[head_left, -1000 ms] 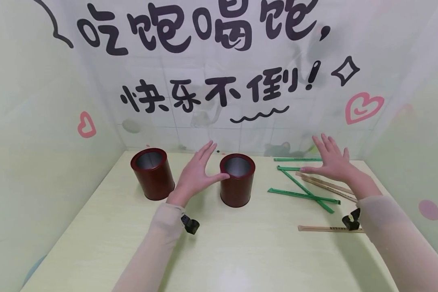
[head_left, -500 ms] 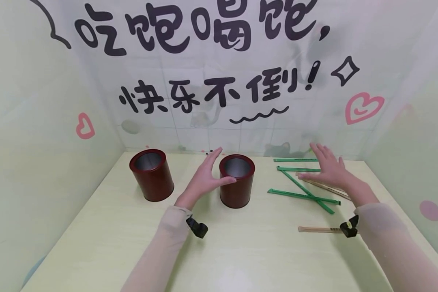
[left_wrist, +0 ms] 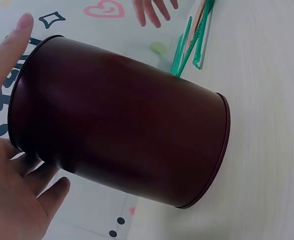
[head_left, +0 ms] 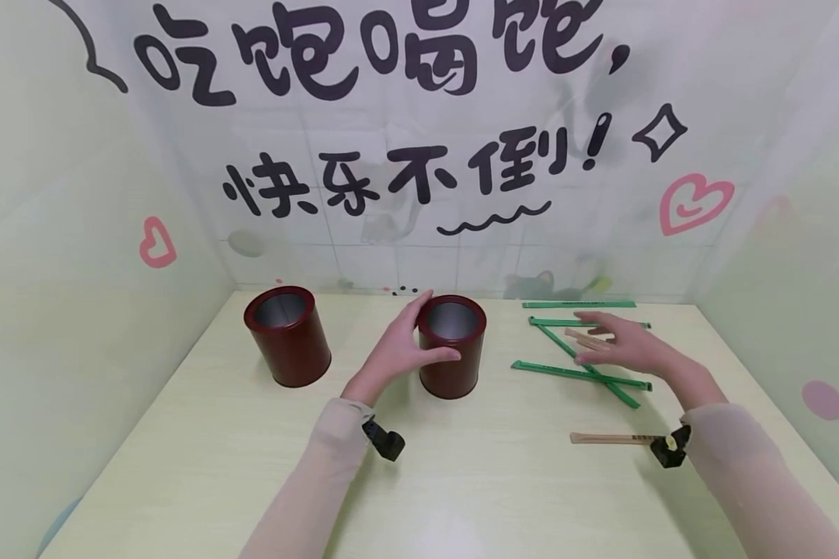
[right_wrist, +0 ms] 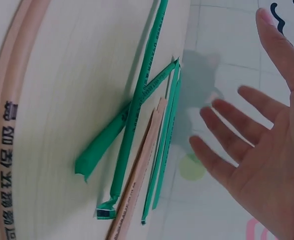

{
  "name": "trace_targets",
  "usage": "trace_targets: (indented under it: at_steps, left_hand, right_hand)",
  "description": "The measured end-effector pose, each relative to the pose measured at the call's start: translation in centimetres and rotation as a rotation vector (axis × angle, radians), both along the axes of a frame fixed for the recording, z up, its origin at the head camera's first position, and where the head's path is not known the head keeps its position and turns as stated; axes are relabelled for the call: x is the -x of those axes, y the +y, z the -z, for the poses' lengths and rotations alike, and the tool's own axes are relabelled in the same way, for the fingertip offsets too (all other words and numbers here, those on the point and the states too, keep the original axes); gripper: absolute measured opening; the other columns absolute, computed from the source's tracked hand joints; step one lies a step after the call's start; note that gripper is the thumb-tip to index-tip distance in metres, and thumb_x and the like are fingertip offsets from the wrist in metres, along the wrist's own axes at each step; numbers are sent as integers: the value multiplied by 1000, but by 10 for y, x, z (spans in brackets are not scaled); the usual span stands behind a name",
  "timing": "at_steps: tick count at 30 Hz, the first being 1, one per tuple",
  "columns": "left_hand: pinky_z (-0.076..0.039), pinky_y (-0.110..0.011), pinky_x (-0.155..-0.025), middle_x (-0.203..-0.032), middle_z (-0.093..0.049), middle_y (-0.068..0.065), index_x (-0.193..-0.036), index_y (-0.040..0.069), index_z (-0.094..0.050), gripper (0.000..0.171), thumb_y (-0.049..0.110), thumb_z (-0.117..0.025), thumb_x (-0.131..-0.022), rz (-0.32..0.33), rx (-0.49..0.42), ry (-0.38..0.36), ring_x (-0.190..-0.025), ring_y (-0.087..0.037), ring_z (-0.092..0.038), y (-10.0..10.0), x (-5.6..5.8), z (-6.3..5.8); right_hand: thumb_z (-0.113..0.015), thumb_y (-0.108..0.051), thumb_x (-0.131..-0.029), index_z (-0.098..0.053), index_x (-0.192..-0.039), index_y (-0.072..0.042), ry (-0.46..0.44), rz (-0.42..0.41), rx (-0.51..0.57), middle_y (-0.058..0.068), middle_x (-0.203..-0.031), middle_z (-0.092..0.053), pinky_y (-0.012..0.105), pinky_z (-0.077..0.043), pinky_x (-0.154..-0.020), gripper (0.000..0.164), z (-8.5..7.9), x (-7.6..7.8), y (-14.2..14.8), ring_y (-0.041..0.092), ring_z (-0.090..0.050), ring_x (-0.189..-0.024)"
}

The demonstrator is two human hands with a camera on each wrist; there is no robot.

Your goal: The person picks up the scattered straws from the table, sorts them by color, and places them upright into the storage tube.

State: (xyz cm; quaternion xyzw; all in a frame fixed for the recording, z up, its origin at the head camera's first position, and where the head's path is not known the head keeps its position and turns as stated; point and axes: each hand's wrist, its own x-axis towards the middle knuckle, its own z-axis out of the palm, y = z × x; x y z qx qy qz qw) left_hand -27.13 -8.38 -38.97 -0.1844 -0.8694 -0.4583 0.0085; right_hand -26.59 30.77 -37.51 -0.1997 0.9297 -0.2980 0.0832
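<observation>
My left hand (head_left: 397, 351) is at the left side of a dark red, open-topped canister (head_left: 454, 365). In the head view its thumb extends across the canister's front and its fingers reach the far left rim. The left wrist view shows the thumb (left_wrist: 9, 47) apart from the canister wall, with the fingers partly hidden behind it. My right hand (head_left: 636, 347) hovers over brown paper-wrapped straws (head_left: 587, 340), fingers slightly bent. The right wrist view shows its fingers spread, with a gap to the straws. Several green wrapped straws (head_left: 579, 373) lie around and under it, some crossing.
A second dark red canister (head_left: 295, 345) stands upright at the left of the pale table (head_left: 419, 481). One more brown wrapped straw (head_left: 604, 439) lies nearer, partly behind the right wrist camera (head_left: 671, 446). Printed sheets (head_left: 363, 268) enclose the back and sides.
My left hand has moved right, to the nearer canister. My right hand has come down over the brown straws, its fingers bending more. The canisters and straws look unmoved.
</observation>
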Motion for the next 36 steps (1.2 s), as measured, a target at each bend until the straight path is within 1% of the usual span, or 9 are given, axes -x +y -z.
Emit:
trace_targets:
  at_steps: [3,5,9,11,13,18,23,29,36]
  left_hand:
    - [-37,-48,-119,-161,-35,-6,-158,15,-28,106,39,-88,-73,-15,-23,4,-146,-27,-39,0,-1,1]
    - [-39,-45,-118,-161,-36,-6,-156,14,-31,103,36,-88,-73,-23,-47,5,-145,-27,-41,1,-2,2]
    - [-42,-42,-116,-161,-35,-5,-153,11,-36,97,31,-89,-74,-20,-89,14,-144,-26,-42,1,-4,3]
    - [-42,-42,-116,-161,-35,-4,-152,10,-37,96,31,-89,-74,-16,-96,21,-145,-25,-41,1,-5,3]
    - [-42,-42,-116,-161,-35,-3,-151,10,-38,94,30,-89,-74,-16,-104,21,-145,-25,-41,1,-6,3]
    - [-42,-44,-116,-161,-35,-4,-151,12,-38,93,30,-88,-75,-21,-113,14,-143,-26,-42,1,-6,4]
    - [-43,-44,-115,-159,-38,-3,-151,11,-38,93,30,-88,-75,-28,-118,5,-141,-26,-44,1,-7,4]
    - [-44,-44,-114,-154,-42,-2,-151,13,-38,94,31,-89,-75,-27,-123,0,-139,-26,-47,1,-7,5]
    - [-44,-44,-114,-154,-43,-2,-150,13,-38,93,30,-89,-74,-27,-131,0,-137,-27,-48,0,-7,6]
  right_hand:
    - [-74,-28,-90,-44,-145,2,3,-68,51,28,-141,-52,60,-47,-103,69,7,0,3,46,-55,-125]
    - [-74,-24,-90,-47,-143,4,8,-96,74,28,-134,-57,55,-51,-101,65,12,0,5,43,-58,-121]
    - [-74,-20,-90,-48,-141,8,-21,-107,114,27,-128,-61,32,-58,-93,65,22,0,9,40,-62,-116]
    - [-75,-20,-89,-50,-139,9,-56,-103,142,27,-126,-63,22,-57,-89,63,26,0,11,36,-63,-114]
    - [-75,-18,-89,-52,-135,11,-81,-106,166,27,-123,-64,16,-55,-87,59,30,1,12,30,-66,-112]
    - [-74,-12,-89,-56,-130,12,-118,-124,189,26,-120,-66,18,-55,-87,50,43,5,13,12,-66,-106]
    - [-76,-11,-86,-64,-121,6,-80,-109,137,19,-113,-70,20,-56,-83,40,50,7,6,10,-66,-97]
    - [-75,-5,-86,-71,-106,-2,-14,-92,76,11,-102,-72,19,-55,-75,21,51,7,0,2,-62,-85]
    - [-71,0,-88,-73,-104,-2,36,-92,136,13,-98,-74,18,-55,-71,17,44,5,-4,-1,-63,-83]
